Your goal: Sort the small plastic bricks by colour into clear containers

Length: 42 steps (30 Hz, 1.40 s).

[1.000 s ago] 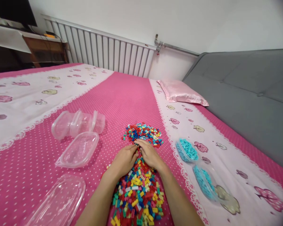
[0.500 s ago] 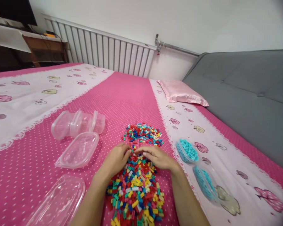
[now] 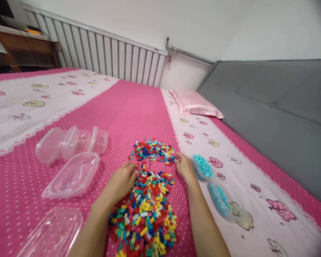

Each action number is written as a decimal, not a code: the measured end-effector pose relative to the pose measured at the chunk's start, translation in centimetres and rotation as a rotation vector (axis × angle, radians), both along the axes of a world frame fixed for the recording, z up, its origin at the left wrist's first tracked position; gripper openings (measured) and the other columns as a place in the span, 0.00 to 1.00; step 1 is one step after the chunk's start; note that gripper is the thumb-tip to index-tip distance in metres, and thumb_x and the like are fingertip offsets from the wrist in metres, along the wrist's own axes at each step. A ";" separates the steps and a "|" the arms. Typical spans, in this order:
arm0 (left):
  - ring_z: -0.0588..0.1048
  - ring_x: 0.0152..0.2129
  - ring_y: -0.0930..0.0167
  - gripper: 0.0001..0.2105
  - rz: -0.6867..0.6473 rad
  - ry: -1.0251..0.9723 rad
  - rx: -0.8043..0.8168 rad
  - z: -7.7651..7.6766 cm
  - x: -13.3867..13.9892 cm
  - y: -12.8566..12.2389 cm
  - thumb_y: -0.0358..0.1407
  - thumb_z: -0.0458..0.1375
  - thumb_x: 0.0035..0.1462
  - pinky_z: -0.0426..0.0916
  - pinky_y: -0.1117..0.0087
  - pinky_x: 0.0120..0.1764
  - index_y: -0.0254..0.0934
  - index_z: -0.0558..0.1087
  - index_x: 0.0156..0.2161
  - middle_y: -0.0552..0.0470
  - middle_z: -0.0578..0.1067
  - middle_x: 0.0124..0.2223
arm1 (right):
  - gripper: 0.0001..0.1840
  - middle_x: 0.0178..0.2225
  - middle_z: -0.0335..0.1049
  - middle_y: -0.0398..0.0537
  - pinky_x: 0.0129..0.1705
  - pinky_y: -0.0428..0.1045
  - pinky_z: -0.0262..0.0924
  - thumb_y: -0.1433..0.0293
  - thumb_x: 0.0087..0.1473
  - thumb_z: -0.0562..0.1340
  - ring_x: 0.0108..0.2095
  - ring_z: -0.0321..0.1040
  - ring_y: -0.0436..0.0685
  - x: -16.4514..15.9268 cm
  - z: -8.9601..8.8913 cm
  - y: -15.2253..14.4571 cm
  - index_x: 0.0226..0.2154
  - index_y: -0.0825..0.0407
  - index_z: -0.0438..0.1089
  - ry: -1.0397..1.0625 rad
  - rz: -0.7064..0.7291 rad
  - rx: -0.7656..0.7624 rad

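Note:
My left hand (image 3: 125,181) rests at the left edge of the near pile of small toy building bricks (image 3: 147,210), its fingers loosely bent with a gap by the thumb; no brick shows in it. At the right end of the smaller far brick pile (image 3: 153,150) is my right hand (image 3: 185,167), its fingers drawn together. Whatever may be between those fingertips is hidden. Just right of this hand stands a clear tub of light-blue bricks (image 3: 203,166). A second tub of blue bricks (image 3: 219,200) lies nearer to me, beside my right forearm.
On the left, several clear plastic tubs (image 3: 77,141) lie on their sides. Nearer are a clear tub or lid (image 3: 73,175) and another clear one (image 3: 53,232). A pink pillow (image 3: 195,103) lies farther back, by the grey headboard (image 3: 270,92). Beyond the bed is a radiator (image 3: 104,50).
My right hand has moved right, away from my left hand, to the far pile's right end. My left hand has drawn slightly back from between the piles. The view has shifted right.

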State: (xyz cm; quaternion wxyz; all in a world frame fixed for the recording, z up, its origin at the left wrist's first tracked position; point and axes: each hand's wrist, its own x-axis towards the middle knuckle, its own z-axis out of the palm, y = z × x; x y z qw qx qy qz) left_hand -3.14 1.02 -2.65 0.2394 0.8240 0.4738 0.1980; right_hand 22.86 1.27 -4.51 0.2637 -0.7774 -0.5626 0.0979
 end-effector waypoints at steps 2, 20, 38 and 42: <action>0.69 0.38 0.65 0.16 0.004 0.005 -0.002 0.0 0.0 0.1 0.40 0.42 0.59 0.62 0.65 0.42 0.34 0.68 0.41 0.44 0.70 0.42 | 0.23 0.42 0.71 0.52 0.49 0.51 0.56 0.80 0.45 0.53 0.43 0.67 0.57 -0.2 -0.4 0.2 0.45 0.53 0.68 0.010 0.029 0.010; 0.70 0.39 0.65 0.16 0.017 0.008 -0.014 -0.1 -0.3 0.1 0.40 0.41 0.59 0.62 0.64 0.42 0.35 0.68 0.42 0.45 0.71 0.43 | 0.18 0.40 0.71 0.52 0.46 0.49 0.58 0.78 0.48 0.52 0.41 0.68 0.54 -0.1 -1.4 0.8 0.42 0.55 0.66 0.151 0.036 0.094; 0.71 0.38 0.65 0.16 0.022 -0.027 -0.007 -0.1 -0.4 0.1 0.39 0.42 0.58 0.63 0.64 0.42 0.36 0.70 0.41 0.44 0.72 0.42 | 0.22 0.40 0.72 0.47 0.50 0.51 0.55 0.82 0.44 0.49 0.44 0.66 0.54 0.0 -1.1 0.9 0.35 0.51 0.72 0.095 0.119 0.112; 0.70 0.39 0.65 0.16 0.015 -0.016 -0.007 -0.2 -0.5 0.1 0.39 0.42 0.58 0.62 0.64 0.43 0.35 0.69 0.42 0.44 0.71 0.43 | 0.25 0.40 0.72 0.47 0.50 0.50 0.56 0.84 0.43 0.47 0.43 0.66 0.52 -0.2 -1.6 1.2 0.37 0.52 0.72 0.170 0.206 0.124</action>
